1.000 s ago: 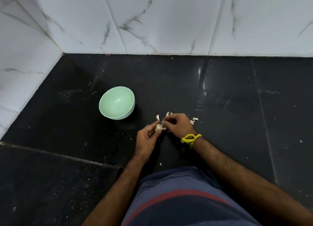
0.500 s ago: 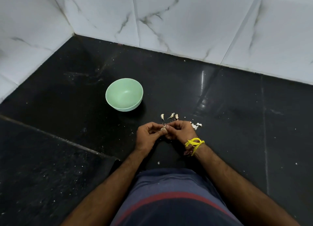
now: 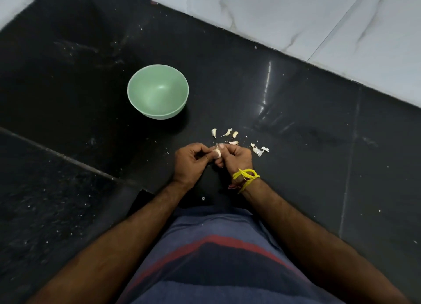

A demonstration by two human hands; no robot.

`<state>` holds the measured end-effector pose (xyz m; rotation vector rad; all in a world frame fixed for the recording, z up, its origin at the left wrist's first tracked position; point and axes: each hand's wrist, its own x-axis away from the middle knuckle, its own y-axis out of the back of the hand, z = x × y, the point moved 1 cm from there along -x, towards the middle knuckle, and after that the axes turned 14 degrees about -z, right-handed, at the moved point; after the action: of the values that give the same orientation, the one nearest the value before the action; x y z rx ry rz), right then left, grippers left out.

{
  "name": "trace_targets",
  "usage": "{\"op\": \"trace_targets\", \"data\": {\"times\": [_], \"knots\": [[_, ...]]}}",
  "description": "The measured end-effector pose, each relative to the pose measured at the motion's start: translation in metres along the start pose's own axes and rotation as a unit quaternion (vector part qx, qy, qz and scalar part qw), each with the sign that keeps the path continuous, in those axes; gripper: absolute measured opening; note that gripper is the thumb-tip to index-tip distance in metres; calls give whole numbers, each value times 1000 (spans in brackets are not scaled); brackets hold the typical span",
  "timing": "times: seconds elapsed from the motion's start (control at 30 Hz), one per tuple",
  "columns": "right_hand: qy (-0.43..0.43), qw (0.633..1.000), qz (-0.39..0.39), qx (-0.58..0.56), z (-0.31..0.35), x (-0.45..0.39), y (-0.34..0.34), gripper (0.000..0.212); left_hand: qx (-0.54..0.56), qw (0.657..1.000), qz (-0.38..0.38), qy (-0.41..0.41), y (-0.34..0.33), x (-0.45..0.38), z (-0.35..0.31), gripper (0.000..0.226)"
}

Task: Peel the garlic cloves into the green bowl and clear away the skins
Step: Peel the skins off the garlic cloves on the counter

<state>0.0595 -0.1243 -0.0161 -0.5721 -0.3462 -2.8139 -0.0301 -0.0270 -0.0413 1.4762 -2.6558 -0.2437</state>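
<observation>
Stretching dark and glossy from the white marble wall tiles down to the person's striped shirt, the desk carries everything, and since a second ago the view has tipped downward and swung, so the wall now cuts across the upper right corner while the things themselves have not moved. Next in size, the green bowl stands well apart from the hands, up and to their left, and it holds nothing, so by my reckoning no clove has been finished. Both hands have drawn closer to the body and meet at their fingertips: the left hand curls round and pinches one side of a garlic clove, and the right hand, with a yellow thread at its wrist, pinches the other side with its thumb on top. A second ago they worked over the loose cloves; now four unpeeled cloves lie exposed just beyond the fingers. Smallest, torn skins lie beside the right hand, uncleared.
</observation>
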Motion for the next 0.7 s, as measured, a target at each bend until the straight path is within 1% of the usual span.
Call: {"op": "trace_targets", "data": {"times": [0.13,0.23,0.33,0.5,0.6,0.67,0.7], "knots": [[-2,1000,-1,2,0,-1,0,22,-10,1000,-6,-22,0,2,-3,9],[-4,1000,17,-17,2,0,2,18,7,1000,4,-10,0,2,-6,11],[-20,997,48,-51,2,0,5,15,-5,1000,8,-21,-1,2,-8,12],[-34,988,111,-102,2,2,14,16,8,1000,-11,21,0,1,-11,3],[-38,986,104,-122,4,4,14,11,-1,1000,-13,16,1,2,-9,10],[-44,985,89,-141,4,5,14,8,-15,1000,-15,-14,2,1,-9,10],[-48,984,84,-147,4,6,13,7,-23,999,-16,-29,2,1,-9,14]]}}
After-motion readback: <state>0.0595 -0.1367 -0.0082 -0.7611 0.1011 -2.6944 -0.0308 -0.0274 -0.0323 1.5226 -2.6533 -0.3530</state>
